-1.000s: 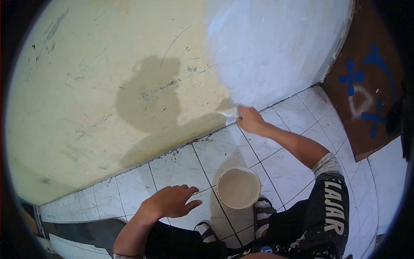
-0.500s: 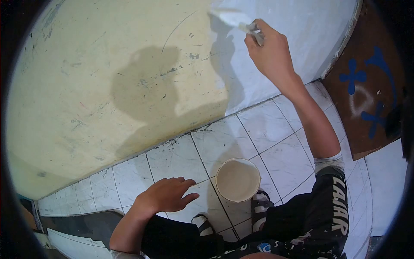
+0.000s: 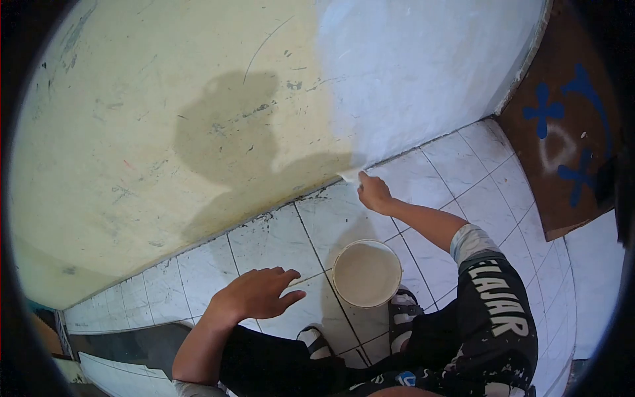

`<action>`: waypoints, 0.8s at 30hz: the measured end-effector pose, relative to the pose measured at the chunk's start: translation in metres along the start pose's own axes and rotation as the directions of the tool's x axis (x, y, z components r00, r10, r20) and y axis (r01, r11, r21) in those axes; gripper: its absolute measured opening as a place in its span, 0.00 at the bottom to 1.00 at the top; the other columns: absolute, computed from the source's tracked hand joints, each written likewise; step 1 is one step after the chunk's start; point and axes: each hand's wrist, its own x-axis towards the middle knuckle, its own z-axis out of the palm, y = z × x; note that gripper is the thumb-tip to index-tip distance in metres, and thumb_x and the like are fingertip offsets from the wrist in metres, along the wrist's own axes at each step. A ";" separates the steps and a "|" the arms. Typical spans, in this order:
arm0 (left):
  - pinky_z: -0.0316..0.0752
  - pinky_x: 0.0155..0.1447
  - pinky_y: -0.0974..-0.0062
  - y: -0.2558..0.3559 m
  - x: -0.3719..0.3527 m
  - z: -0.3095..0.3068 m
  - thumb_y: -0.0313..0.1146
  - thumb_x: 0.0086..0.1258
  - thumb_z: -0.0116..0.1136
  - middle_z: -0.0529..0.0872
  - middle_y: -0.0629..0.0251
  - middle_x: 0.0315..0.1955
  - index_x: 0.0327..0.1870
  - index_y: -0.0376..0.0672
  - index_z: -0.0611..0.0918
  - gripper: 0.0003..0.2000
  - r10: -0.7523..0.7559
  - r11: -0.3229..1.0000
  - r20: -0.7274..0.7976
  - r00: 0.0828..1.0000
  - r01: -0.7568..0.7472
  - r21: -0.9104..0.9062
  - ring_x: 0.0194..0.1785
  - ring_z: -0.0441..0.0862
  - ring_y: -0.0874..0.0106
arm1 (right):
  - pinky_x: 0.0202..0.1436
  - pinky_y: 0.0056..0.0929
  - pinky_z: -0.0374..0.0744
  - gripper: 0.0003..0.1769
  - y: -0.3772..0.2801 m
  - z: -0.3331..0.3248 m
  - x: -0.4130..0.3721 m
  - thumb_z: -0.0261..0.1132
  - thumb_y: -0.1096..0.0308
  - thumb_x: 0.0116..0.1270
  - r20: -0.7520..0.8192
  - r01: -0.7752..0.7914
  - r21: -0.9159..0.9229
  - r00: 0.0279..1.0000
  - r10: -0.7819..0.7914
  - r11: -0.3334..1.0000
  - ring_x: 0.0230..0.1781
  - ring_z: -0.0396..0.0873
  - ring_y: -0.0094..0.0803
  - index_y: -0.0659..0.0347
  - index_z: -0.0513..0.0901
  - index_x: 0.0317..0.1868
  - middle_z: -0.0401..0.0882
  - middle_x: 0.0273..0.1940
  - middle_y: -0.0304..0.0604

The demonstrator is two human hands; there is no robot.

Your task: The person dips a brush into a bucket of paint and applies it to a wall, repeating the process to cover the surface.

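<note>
My right hand [image 3: 374, 192] grips a paintbrush [image 3: 351, 175], its white bristles pressed low on the wall where the wall meets the floor. The wall is yellowish cream [image 3: 165, 119] on the left and freshly white [image 3: 410, 73] on the right. My left hand [image 3: 259, 294] hovers flat over the white floor tiles, fingers spread, holding nothing. A round bucket of pale paint [image 3: 366, 272] stands on the tiles between my hands, just in front of my sandalled feet [image 3: 400, 317].
White tiled floor [image 3: 278, 245] with dark grout runs along the wall base. A brown board with blue and white spray marks [image 3: 562, 139] leans at the right. My dark paint-spattered clothes fill the bottom. My shadow falls on the cream wall.
My right hand swept up the white section of wall with the brush, then came back down to the wall's base. The left hand and the bucket stayed put.
</note>
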 end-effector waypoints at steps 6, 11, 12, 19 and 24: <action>0.78 0.65 0.57 0.001 -0.004 0.002 0.56 0.84 0.48 0.85 0.49 0.56 0.72 0.42 0.74 0.29 0.079 0.997 -0.016 0.997 -0.079 -0.016 0.59 0.84 0.51 | 0.54 0.58 0.83 0.18 -0.002 -0.036 0.037 0.63 0.69 0.65 -0.090 -0.062 0.031 0.994 0.065 0.998 0.47 0.85 0.64 0.63 0.81 0.54 0.86 0.41 0.65; 0.78 0.64 0.57 -0.004 -0.006 0.003 0.56 0.83 0.48 0.86 0.50 0.54 0.72 0.42 0.74 0.29 0.056 0.998 -0.026 0.998 -0.056 0.018 0.57 0.85 0.52 | 0.54 0.53 0.83 0.11 -0.058 -0.149 0.040 0.66 0.70 0.63 -0.187 0.016 0.130 0.982 0.009 0.991 0.48 0.85 0.60 0.65 0.86 0.44 0.87 0.44 0.62; 0.78 0.64 0.57 -0.005 -0.005 0.004 0.56 0.83 0.48 0.86 0.50 0.54 0.72 0.42 0.74 0.29 0.062 0.998 -0.025 0.998 -0.061 0.016 0.57 0.85 0.52 | 0.53 0.52 0.83 0.12 -0.069 -0.169 0.033 0.66 0.70 0.63 -0.234 0.032 0.118 0.972 -0.004 0.993 0.47 0.85 0.61 0.65 0.85 0.45 0.87 0.43 0.63; 0.79 0.64 0.58 -0.007 -0.004 0.002 0.56 0.83 0.49 0.86 0.50 0.55 0.71 0.41 0.75 0.29 0.049 0.999 -0.024 0.999 -0.048 0.012 0.58 0.85 0.52 | 0.43 0.49 0.82 0.12 -0.115 -0.262 0.006 0.67 0.68 0.66 -0.538 0.207 0.107 0.835 -0.119 0.972 0.40 0.85 0.62 0.67 0.84 0.45 0.85 0.38 0.65; 0.79 0.64 0.58 -0.005 0.003 0.001 0.56 0.83 0.50 0.86 0.50 0.56 0.71 0.42 0.75 0.29 0.038 0.999 -0.017 0.999 -0.038 0.023 0.59 0.85 0.53 | 0.37 0.48 0.80 0.12 -0.120 -0.257 0.014 0.66 0.70 0.68 -0.821 0.512 0.037 0.506 -0.266 0.858 0.34 0.83 0.60 0.67 0.82 0.48 0.82 0.33 0.61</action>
